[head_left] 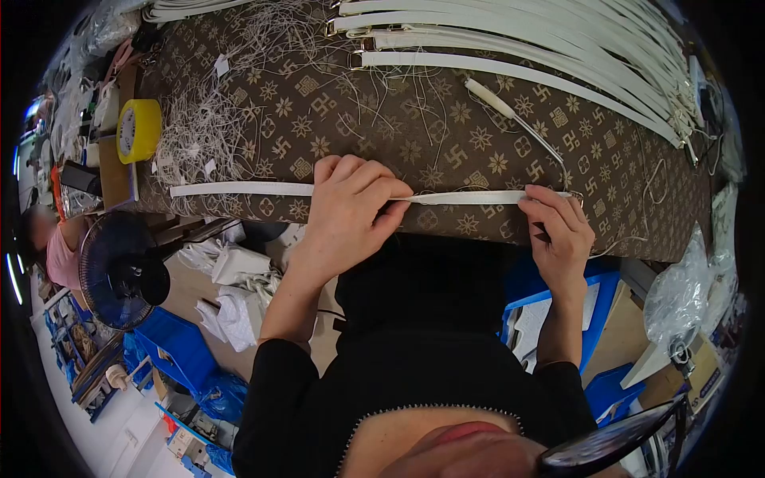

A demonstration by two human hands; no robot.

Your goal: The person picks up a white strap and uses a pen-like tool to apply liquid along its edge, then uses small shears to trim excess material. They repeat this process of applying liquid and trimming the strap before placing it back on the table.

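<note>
A narrow white belt (470, 197) lies stretched from side to side along the near edge of the patterned brown tabletop. My left hand (347, 211) is closed on it near the middle, thumb and fingers pinching. My right hand (560, 231) grips the same belt close to its right end, where a small metal buckle (577, 197) partly shows beside the fingers. Just beyond the right hand rests a tool (490, 99) with a white handle and a thin bent metal shaft. Its tip comes down close to the buckle.
Many white belts (510, 38) with metal buckles lie in a row at the back right. Loose thread ends (203, 135) heap at the left, beside a yellow tape roll (139, 130). A black fan (123, 271) and a person in pink (62, 259) are left of the table.
</note>
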